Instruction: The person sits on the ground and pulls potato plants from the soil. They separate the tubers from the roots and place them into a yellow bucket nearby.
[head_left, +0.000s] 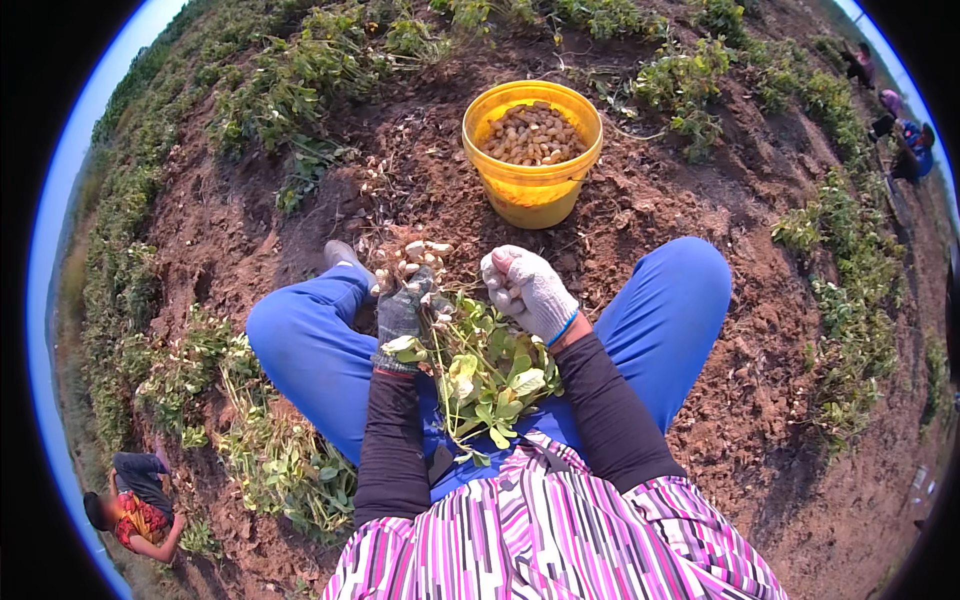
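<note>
My left hand, in a dark grey knitted glove, grips an uprooted peanut plant near its root end. Unshelled peanuts cluster at the roots just past my left fingers. The leafy tops trail back over my lap between my thighs. To the right, my right hand wears a white knitted glove with a blue cuff edge. Its fingers are curled around something pale that looks like peanuts, mostly hidden. Beyond both hands a yellow plastic bucket stands upright on the soil, partly filled with picked peanuts.
Pulled peanut plants lie in a heap at my left. Rows of green plants edge the reddish soil. One person sits at the far lower left; other people are at the far upper right.
</note>
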